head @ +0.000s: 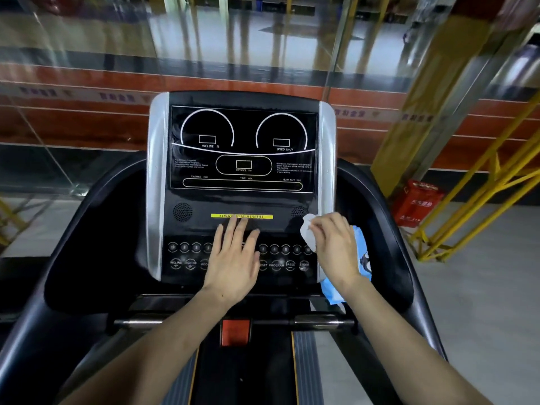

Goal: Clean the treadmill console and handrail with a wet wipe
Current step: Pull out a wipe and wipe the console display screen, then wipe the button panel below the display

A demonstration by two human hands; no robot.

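Observation:
The black treadmill console (242, 147) with silver side trims fills the middle of the view. My left hand (233, 258) lies flat, fingers spread, on the button row below the yellow label. My right hand (333, 244) pinches a white wet wipe (307, 235) at the console's lower right corner. Under that hand a blue wipes pack (361, 258) leans against the console's right side; whether the hand also holds the pack I cannot tell. Black curved handrails (377, 206) run down both sides, and a chrome crossbar (318, 321) spans below the console.
A red safety key block (235, 331) sits under the crossbar above the belt. A glass wall stands beyond the console. A red box (418, 204) and yellow metal frames (473, 200) are on the floor to the right.

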